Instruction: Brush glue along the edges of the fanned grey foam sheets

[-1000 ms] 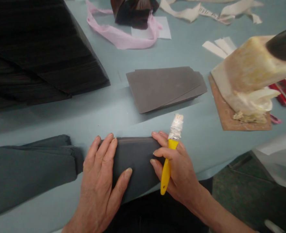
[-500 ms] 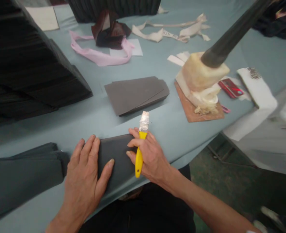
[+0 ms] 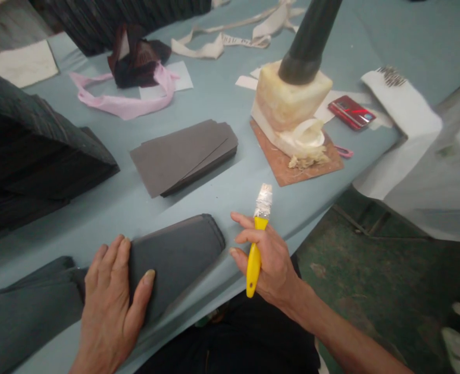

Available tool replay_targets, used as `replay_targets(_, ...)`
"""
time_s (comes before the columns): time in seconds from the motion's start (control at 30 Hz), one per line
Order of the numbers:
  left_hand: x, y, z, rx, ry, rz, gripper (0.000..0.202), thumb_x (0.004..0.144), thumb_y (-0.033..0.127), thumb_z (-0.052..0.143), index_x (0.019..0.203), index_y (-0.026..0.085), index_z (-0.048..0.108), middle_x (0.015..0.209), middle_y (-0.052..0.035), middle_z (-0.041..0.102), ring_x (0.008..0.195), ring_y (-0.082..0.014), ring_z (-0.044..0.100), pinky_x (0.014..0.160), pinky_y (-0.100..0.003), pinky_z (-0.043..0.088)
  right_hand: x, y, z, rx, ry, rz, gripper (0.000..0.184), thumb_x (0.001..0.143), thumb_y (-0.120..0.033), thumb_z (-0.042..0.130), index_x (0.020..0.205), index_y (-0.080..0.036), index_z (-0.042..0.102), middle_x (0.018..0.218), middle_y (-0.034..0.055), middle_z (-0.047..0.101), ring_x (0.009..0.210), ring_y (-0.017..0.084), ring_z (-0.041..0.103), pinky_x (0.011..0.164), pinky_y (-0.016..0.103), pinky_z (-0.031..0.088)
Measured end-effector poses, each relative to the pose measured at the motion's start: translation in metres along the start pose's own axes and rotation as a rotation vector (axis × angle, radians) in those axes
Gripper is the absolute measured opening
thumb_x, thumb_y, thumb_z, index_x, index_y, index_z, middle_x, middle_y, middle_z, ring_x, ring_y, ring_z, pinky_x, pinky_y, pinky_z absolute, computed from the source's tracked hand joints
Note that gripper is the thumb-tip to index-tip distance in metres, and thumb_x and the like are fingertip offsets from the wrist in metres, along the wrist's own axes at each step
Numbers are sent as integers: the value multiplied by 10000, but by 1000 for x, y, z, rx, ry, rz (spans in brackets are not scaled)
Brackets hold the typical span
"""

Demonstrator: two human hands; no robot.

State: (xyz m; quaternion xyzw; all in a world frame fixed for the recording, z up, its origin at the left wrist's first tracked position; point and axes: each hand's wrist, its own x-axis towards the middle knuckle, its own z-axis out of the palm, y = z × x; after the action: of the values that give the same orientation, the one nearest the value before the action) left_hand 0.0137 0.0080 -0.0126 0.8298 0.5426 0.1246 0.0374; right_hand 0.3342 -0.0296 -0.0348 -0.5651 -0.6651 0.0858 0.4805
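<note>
My left hand [image 3: 110, 301] lies flat, fingers apart, on a folded dark grey fabric piece [image 3: 179, 254] near the table's front edge. My right hand [image 3: 268, 259] is closed round the yellow handle of a small brush [image 3: 256, 244], whose whitish bristles point up and away. That hand hovers just right of the fabric piece, not touching it. More dark grey fabric [image 3: 23, 306] stretches to the left under my left wrist.
A stack of grey sheets [image 3: 183, 156] lies mid-table. A yellowish block with a dark pole [image 3: 292, 98] stands on a brown board [image 3: 292, 163]. A red phone [image 3: 350, 111], pink ribbon [image 3: 120, 104], cream strips [image 3: 230, 39] and black pleated fabric [image 3: 30, 150] surround them. The table edge [image 3: 311, 221] drops to a green floor.
My right hand with the brush has lifted off the fabric piece and moved right. My left hand slid left along the fabric. The view swung to the right.
</note>
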Motion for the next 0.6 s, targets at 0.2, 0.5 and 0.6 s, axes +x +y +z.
replay_targets(0.2,-3,-6,3,90,23,22,760,1112,488,424,1801,295,168,1779,-163,430,1661,-435,388,1349,-651,359,16,6,-6,1,41,-22,103,1068,-238,640,1150,-245,578,1333,195,825,1185,286,842,963,440,707)
replay_targets(0.5,-10,-11,9,230,65,-58,781,1106,536,395,1800,266,159,1753,-225,474,1583,-498,496,1247,-772,408,32,9,-15,78,42,-106,96,1125,-318,573,1171,-234,587,1198,154,861,1084,227,869,910,333,713)
replay_targets(0.6,6,-13,-12,220,60,-65,794,1084,604,422,1777,259,243,1750,-227,477,1601,-514,472,1251,-800,397,29,13,-16,45,37,-100,110,1127,-328,568,1181,-233,585,1197,151,862,1086,228,870,924,337,714)
